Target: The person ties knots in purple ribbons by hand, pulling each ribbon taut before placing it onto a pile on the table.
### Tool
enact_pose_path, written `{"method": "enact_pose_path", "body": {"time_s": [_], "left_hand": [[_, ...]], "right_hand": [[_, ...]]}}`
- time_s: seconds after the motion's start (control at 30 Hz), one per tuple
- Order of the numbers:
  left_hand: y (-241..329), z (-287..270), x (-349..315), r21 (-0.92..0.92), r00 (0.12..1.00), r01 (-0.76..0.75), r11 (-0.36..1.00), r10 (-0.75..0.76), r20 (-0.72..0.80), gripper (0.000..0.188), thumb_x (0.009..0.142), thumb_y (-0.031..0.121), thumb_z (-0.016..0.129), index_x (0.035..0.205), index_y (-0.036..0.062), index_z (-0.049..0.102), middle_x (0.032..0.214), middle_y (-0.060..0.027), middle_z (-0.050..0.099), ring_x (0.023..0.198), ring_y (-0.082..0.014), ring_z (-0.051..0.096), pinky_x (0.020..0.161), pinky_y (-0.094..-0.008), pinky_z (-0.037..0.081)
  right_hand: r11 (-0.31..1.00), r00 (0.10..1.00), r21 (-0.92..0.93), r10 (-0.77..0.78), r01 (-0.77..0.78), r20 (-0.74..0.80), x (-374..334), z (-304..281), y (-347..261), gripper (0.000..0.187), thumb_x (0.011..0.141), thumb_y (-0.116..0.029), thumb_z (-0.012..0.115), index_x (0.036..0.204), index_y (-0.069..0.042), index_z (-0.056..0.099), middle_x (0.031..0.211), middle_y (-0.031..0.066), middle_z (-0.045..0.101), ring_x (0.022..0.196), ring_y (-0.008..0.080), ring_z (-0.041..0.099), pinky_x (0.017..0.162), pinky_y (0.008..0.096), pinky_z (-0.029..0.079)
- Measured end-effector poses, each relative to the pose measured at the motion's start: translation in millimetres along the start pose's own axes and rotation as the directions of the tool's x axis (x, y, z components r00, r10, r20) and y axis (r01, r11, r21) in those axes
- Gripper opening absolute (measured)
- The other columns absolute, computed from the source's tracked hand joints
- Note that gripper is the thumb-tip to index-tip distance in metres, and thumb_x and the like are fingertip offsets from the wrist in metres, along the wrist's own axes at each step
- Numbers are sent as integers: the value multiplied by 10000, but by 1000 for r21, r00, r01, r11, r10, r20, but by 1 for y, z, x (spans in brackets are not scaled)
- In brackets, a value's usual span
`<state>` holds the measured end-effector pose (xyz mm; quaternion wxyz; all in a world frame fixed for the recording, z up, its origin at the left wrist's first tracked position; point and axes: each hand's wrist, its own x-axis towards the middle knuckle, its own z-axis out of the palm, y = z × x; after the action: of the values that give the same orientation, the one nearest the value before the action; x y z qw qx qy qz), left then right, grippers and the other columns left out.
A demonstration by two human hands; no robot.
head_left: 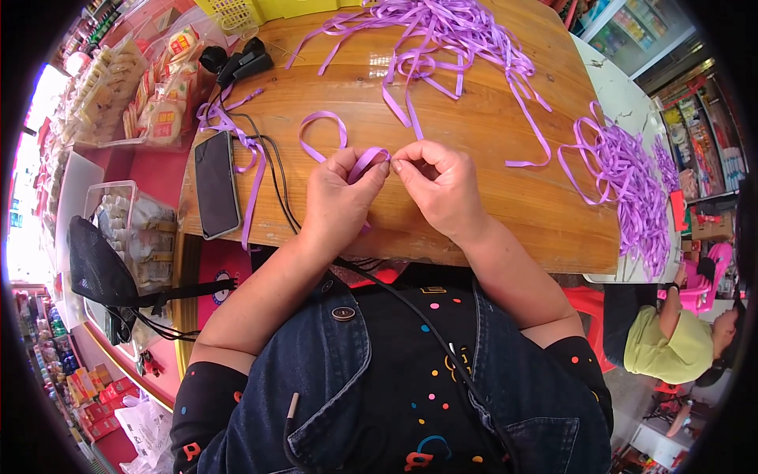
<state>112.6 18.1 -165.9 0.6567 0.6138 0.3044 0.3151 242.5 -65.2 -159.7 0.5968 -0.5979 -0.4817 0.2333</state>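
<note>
A narrow purple ribbon loops up from between my hands over the wooden table. My left hand is closed, with the ribbon bent round and pinched between thumb and forefinger. Just to its right, my right hand pinches at the same spot, thumb tip against forefinger, on the ribbon's end. The fingertips of both hands nearly touch, and the exact hold there is too small to see fully. Farther back lies a tangled heap of purple ribbons, with loose strands trailing toward me.
A black phone lies at the table's left, beside black cables and more ribbon. Another purple pile covers part of a white table at right. Bins of packaged goods stand at left. Someone in a yellow-green shirt sits at right.
</note>
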Motion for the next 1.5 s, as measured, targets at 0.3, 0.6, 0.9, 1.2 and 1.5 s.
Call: {"method": "enact_pose_path", "body": {"time_s": [0.3, 0.6, 0.9, 1.2, 1.5], "left_hand": [[1, 4, -3, 58, 998, -65, 996, 66, -11, 99, 880, 77, 637, 948, 6, 639, 747, 64, 551, 646, -5, 444, 559, -160, 349], [0, 2, -3, 34, 998, -61, 998, 60, 14, 101, 874, 78, 641, 945, 7, 631, 750, 60, 553, 652, -9, 450, 564, -163, 355], [9, 2, -5, -94, 994, 82, 992, -75, 78, 119, 884, 109, 626, 957, 22, 594, 672, 53, 509, 518, -12, 401, 447, -176, 297], [6, -1, -3, -262, 976, 202, 944, -171, 138, 104, 884, 118, 611, 948, 39, 587, 717, 23, 552, 525, -23, 418, 438, -172, 291], [4, -2, -3, -278, 975, 198, 940, -159, 155, 106, 885, 125, 606, 939, 37, 583, 745, 15, 562, 517, -27, 406, 422, -175, 286]], "right_hand": [[998, 998, 18, 54, -55, 22, 0, -1, 2, 21, 846, 11, 624, 847, 19, 643, 731, -26, 594, 633, 18, 488, 537, 183, 385], [973, 984, 171, 135, -153, 115, 3, -5, 1, 31, 856, -14, 595, 856, -2, 624, 772, -26, 583, 692, 22, 493, 593, 183, 386], [958, 973, 200, 177, -204, 145, 4, -8, 5, 32, 859, -22, 594, 858, -1, 618, 807, -8, 597, 741, 45, 524, 649, 198, 418], [939, 964, 254, 190, -234, 184, 4, -9, 6, 45, 869, -27, 574, 872, -1, 611, 816, -1, 591, 760, 52, 528, 675, 202, 427], [932, 966, 274, 197, -238, 168, 4, -7, 6, 49, 877, -16, 572, 885, 8, 613, 826, 13, 603, 772, 62, 546, 686, 206, 443]]}}
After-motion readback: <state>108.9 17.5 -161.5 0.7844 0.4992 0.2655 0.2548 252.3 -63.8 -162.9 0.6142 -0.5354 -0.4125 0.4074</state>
